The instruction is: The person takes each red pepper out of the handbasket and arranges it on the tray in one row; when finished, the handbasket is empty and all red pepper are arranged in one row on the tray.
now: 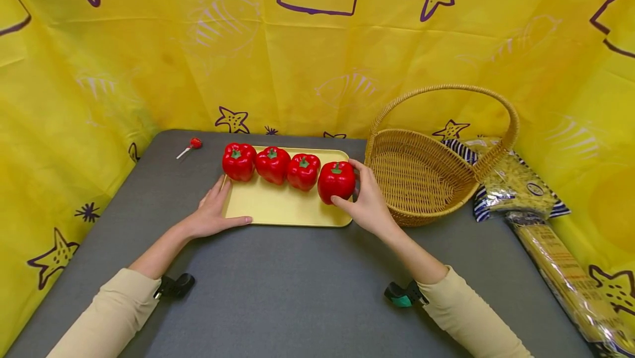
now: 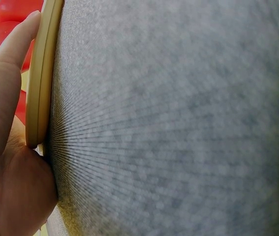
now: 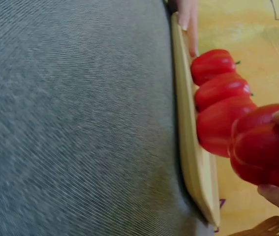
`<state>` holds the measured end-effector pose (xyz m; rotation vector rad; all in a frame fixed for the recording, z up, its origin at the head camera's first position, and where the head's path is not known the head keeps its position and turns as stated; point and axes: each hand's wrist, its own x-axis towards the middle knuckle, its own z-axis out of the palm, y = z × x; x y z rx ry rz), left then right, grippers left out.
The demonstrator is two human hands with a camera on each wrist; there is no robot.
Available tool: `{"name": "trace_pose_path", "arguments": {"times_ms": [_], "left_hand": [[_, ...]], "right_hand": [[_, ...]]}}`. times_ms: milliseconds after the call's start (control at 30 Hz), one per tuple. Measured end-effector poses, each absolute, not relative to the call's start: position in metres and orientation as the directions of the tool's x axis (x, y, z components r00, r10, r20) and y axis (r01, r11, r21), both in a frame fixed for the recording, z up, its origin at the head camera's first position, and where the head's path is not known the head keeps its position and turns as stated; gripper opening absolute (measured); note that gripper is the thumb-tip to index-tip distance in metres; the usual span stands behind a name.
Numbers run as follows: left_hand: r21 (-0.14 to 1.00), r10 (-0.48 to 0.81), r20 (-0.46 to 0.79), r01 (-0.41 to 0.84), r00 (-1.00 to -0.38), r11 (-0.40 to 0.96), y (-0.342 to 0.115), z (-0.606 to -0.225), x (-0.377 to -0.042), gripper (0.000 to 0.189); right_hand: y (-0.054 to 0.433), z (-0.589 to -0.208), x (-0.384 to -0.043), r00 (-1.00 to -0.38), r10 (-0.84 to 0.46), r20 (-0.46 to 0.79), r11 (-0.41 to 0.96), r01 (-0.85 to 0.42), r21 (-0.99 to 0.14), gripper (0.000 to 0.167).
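My right hand [image 1: 371,203] grips a red bell pepper [image 1: 336,182] from its right side, thumb in front and fingers behind. This pepper is over the right end of a pale yellow tray [image 1: 278,206]; in the right wrist view it stands out farther from the tray than its neighbours. Three more red bell peppers [image 1: 273,165] line the tray's back left part, green stems up. At the tray's front left corner, my left hand [image 1: 212,215] rests against the rim, its thumb stretched along the front edge and its fingers along the left side.
A wicker basket [image 1: 421,176] with a tall handle stands right of the tray. Beyond it lie a bag of pasta [image 1: 521,184] and a long pack of spaghetti [image 1: 565,275]. Back left on the grey table [image 1: 297,292] is a red lollipop [image 1: 195,143]. A yellow curtain [image 1: 198,71] surrounds the table.
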<state>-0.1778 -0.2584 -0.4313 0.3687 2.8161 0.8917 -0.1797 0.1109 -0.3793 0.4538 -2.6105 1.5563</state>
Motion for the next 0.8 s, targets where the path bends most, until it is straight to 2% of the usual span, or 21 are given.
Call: {"name": "trace_pose_path", "arguments": {"times_ms": [400, 800], "left_hand": [[0.588, 0.282, -0.073, 0.187, -0.957, 0.787, -0.258, -0.432, -0.178, 0.116], [0.59, 0.28, -0.083, 0.179, -0.956, 0.787, -0.259, -0.433, -0.179, 0.117]], "right_hand": [[0.098, -0.401, -0.186, -0.928, -0.188, 0.321, 0.492, -0.372, -0.787, 0.083], [0.089, -0.415, -0.194, -0.937, -0.155, 0.313, 0.521, -0.347, -0.78, 0.085]]}}
